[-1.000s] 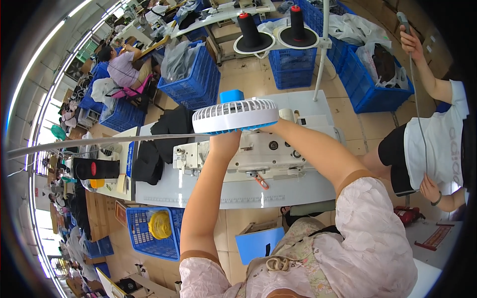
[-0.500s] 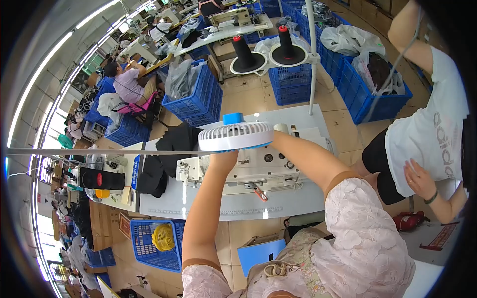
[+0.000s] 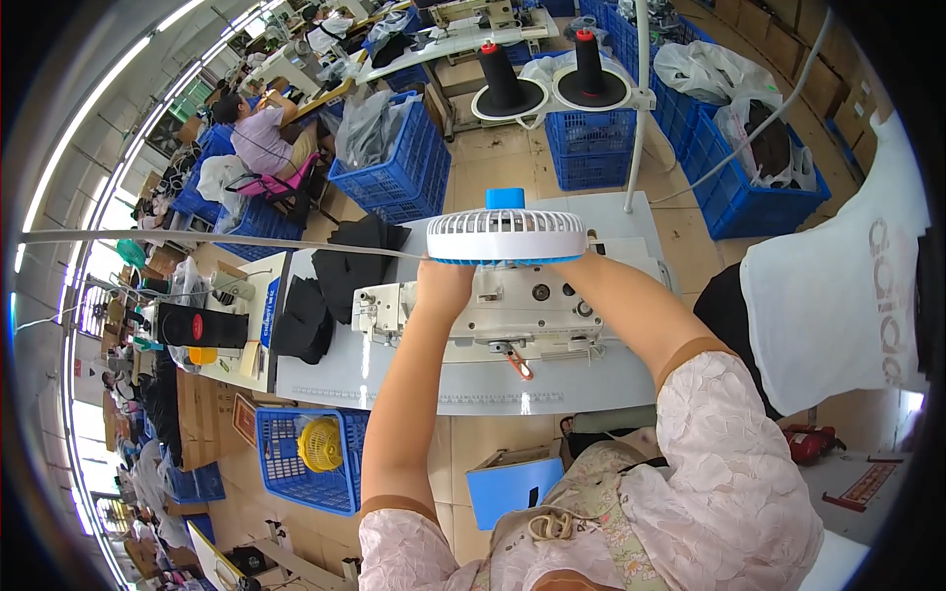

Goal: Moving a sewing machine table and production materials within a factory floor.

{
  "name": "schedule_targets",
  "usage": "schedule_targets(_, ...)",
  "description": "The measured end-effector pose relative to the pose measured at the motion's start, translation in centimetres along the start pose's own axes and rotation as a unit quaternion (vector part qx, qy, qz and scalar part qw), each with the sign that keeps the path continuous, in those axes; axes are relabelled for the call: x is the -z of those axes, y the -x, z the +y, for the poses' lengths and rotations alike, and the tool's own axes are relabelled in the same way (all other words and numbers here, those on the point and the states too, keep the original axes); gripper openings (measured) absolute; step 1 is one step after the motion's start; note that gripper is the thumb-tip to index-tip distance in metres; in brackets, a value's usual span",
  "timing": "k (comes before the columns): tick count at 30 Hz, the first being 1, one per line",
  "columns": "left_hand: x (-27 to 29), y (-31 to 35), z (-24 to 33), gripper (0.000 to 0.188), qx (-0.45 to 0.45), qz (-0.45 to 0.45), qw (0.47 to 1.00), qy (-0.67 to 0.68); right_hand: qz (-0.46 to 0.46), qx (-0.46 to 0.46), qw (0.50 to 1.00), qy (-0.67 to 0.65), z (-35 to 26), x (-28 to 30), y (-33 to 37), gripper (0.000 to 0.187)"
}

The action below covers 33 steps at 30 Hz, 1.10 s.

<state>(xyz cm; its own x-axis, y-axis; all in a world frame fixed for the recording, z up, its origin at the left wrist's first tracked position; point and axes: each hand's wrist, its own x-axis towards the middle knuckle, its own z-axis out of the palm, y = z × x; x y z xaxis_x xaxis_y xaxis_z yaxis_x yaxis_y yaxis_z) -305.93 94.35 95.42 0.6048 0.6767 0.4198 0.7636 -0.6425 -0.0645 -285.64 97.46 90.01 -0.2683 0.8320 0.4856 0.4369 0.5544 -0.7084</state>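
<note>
White fan (image 3: pixel 506 246), fingers hidden, co-worker (image 3: pixel 823 286) cropped

Sewing machine (image 3: pixel 522 320) on table (image 3: pixel 591 382), cloth (image 3: pixel 353 274) to its left, thread cones (image 3: pixel 588 71) behind, crates (image 3: pixel 591 163) beyond.

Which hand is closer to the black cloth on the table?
Left. The left hand is to the right of the black cloth; the right hand is farther right, mostly hidden behind the fan.

Bright, tube lights (image 3: pixel 179 15) at left, glare on tabletop (image 3: pixel 591 384); bent edges, dark corners
</note>
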Motion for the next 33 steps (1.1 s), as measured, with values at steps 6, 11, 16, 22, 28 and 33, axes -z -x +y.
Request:
schedule_targets(6, -0.2, 1.2, -1.6, 0.04, 0.04, 0.014, 0.998, 0.047, -0.003, -0.002, 1.0, 0.02, -1.6, -0.6, 0.9, 0.02)
schedule_targets(11, 1.2, 0.6, -0.3, 0.033, -0.028, -0.01, 0.996, 0.087, -0.008, -0.018, 0.999, 0.05, -1.7, 0.3, 1.1, 0.02)
schedule_targets(16, 2.1, 1.3, -0.4, 0.026, -0.031, -0.006, 0.989, 0.146, -0.021, -0.013, 0.998, 0.064, -2.8, 0.3, 0.2, 0.02)
schedule_targets(22, 2.0, 1.3, -1.6, 0.013, 0.161, -0.015, 0.939, 0.303, -0.027, -0.006, 0.995, 0.092, -3.6, 0.3, 0.1, 0.019)
schedule_targets(28, 3.3, 0.7, -2.8, 0.018, 0.245, 0.067, 0.909, 0.331, -0.032, -0.009, 0.992, 0.119, -4.3, 0.8, 0.6, 0.019)
schedule_targets(33, 4.7, 0.6, -1.8, 0.04, 0.225, -0.041, 0.965, 0.128, -0.029, -0.02, 0.989, 0.145, -4.7, 1.1, 1.0, 0.019)
